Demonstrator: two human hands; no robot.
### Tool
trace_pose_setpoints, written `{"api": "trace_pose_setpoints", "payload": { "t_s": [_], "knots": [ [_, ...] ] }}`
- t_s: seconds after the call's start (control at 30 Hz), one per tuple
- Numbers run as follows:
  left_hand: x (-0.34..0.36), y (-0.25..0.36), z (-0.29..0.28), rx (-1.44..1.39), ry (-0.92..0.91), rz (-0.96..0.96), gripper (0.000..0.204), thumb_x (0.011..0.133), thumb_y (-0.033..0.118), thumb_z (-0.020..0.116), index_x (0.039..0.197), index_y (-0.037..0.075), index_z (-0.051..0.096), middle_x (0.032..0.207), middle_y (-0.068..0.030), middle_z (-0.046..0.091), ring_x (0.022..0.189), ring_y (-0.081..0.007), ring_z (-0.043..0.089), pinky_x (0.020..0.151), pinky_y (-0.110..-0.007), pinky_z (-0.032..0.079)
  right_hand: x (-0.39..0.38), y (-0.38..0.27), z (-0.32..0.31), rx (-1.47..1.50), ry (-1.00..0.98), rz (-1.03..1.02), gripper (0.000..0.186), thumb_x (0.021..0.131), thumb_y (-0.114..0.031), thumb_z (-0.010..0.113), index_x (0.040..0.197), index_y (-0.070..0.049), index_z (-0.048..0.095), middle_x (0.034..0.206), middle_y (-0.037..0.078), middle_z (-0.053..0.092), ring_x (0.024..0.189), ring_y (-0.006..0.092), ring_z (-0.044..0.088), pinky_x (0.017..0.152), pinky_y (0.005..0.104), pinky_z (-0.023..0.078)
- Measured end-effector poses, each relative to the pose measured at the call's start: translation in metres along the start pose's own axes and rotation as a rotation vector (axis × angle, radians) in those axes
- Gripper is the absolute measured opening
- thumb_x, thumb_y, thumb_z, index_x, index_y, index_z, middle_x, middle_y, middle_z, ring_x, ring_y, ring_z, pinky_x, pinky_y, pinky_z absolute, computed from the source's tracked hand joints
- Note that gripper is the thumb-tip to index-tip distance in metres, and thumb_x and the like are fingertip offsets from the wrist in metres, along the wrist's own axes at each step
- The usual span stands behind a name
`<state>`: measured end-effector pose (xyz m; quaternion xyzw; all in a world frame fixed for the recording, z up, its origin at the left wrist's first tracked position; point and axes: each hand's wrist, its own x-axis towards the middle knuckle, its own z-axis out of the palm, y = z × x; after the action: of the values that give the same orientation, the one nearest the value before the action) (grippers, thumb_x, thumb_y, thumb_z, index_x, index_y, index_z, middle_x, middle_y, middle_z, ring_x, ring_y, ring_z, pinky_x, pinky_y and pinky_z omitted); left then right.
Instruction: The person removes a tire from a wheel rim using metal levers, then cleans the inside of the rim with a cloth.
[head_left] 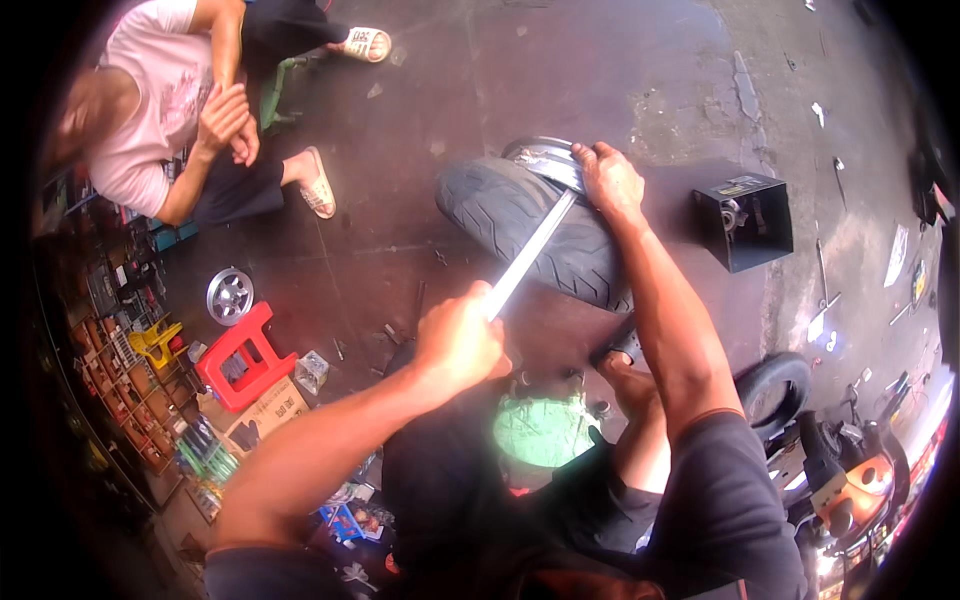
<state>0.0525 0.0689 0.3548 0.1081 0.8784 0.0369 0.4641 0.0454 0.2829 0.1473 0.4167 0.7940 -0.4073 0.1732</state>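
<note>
A black motorcycle tire (pixel 500 205) with deep tread grooves stands tilted on the floor ahead of me. Set in its far side is a metal wheel rim (pixel 545 158). My left hand (pixel 460 342) is closed round a long, flat tire lever (pixel 530 255), which slants up to the right. The lever's far end meets the tire beside the rim; its exact tip is hard to make out. With fingers curled over the rim's right edge, my right hand (pixel 612 180) grips the wheel there.
A person (pixel 150 110) sits at the upper left, hands together. A black open box (pixel 745 222) holds metal parts at right. Left are a red stool (pixel 248 355), a small wheel (pixel 230 296) and parts shelves. Another tire (pixel 775 392) lies near an orange machine (pixel 860 485).
</note>
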Motion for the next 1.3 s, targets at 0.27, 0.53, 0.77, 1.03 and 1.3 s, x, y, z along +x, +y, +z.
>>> {"api": "trace_pose_setpoints", "payload": {
  "t_s": [0.27,0.53,0.77,1.03,1.3],
  "knots": [
    [0.034,0.009,0.034,-0.018,0.097,0.074,0.028,0.086,0.014,0.069,0.107,0.000,0.058,0.077,-0.0226,0.071,0.076,-0.0455,0.069,0.073,-0.055,0.054,0.047,0.008,-0.007,-0.031,-0.095,0.090,0.063,0.099,-0.062,0.047,0.129,-0.010,0.066,0.128,0.019,0.069,0.126,0.0384,0.060,0.106,0.0528,0.042],
    [0.041,-0.011,0.037,-0.070,0.155,0.205,0.019,0.086,0.012,0.068,0.097,0.004,0.056,0.066,-0.0193,0.066,0.067,-0.0425,0.068,0.065,-0.056,0.051,0.048,0.002,0.000,0.038,-0.031,0.083,0.056,0.098,-0.056,0.052,0.114,-0.006,0.070,0.118,0.024,0.070,0.120,0.0423,0.061,0.103,0.0542,0.043],
    [0.059,-0.024,0.063,-0.085,0.188,0.247,0.024,0.083,0.012,0.070,0.098,0.007,0.053,0.061,-0.0155,0.065,0.057,-0.0405,0.065,0.059,-0.054,0.050,0.062,0.005,-0.001,0.098,-0.044,0.055,0.055,0.098,-0.052,0.055,0.109,0.000,0.068,0.112,0.027,0.069,0.112,0.0462,0.063,0.096,0.0513,0.047],
    [0.079,-0.030,0.057,-0.055,0.211,0.227,0.020,0.082,0.011,0.070,0.095,0.007,0.055,0.072,-0.0152,0.069,0.063,-0.0401,0.067,0.060,-0.054,0.052,0.086,0.000,0.001,0.099,-0.093,0.029,0.055,0.098,-0.051,0.055,0.109,0.001,0.069,0.107,0.029,0.070,0.110,0.0464,0.064,0.096,0.0507,0.047],
    [0.089,-0.020,0.049,-0.043,0.217,0.219,0.023,0.080,0.010,0.073,0.095,0.006,0.055,0.076,-0.0145,0.070,0.067,-0.0395,0.068,0.063,-0.052,0.053,0.102,0.005,0.003,0.099,-0.125,0.049,0.060,0.098,-0.054,0.055,0.114,0.002,0.070,0.109,0.028,0.071,0.112,0.0438,0.065,0.098,0.0476,0.047]
  ]
}}
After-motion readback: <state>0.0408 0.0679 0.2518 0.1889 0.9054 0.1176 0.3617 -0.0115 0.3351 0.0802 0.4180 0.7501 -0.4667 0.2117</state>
